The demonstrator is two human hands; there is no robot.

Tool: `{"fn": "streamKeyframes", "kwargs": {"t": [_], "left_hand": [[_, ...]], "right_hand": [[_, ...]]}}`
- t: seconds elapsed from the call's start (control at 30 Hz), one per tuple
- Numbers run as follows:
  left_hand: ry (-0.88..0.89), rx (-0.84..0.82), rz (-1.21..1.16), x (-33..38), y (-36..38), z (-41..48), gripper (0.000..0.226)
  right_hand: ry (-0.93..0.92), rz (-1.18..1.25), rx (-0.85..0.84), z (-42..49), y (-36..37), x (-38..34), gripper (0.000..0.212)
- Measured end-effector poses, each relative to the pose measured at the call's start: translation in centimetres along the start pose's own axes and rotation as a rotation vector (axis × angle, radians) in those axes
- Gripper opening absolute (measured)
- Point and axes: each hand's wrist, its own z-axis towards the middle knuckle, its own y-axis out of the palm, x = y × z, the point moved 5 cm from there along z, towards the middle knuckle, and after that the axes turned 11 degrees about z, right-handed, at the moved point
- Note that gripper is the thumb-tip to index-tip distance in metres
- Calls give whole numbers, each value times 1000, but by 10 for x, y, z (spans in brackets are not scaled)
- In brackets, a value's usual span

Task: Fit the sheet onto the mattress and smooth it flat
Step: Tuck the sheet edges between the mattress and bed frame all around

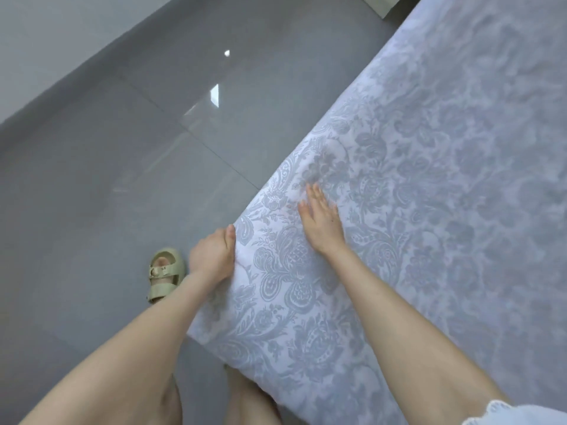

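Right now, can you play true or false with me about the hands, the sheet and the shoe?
1. The right hand lies flat on top of the sheet. True.
2. The left hand is up in the air, touching nothing. False: it grips the sheet's edge.
3. The sheet is plain red. False: it is white with a blue-grey flower pattern.
4. A pale sandal stands on the grey floor. True.

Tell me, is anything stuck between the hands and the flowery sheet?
No, nothing visible is in the way. The left hand grips the sheet at its side edge, and the right hand lies flat on top of it, fingers straight. Both touch the cloth directly.
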Motion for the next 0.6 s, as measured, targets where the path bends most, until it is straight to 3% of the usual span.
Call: {"fn": "streamKeyframes", "kwargs": {"t": [0.17,0.33,0.47,0.6], "left_hand": [[65,94,122,27,-45,-15,44],[331,67,133,106,-100,-54,35],[553,139,93,150,-148,-121,34],[711,166,153,191,-182,-178,37]], "right_hand": [[128,326,257,-85,-53,3,48],[255,485,481,-177,-105,8,30],[383,771,707,-253,-128,12,31],[411,917,809,-324,-147,21,29]]}}
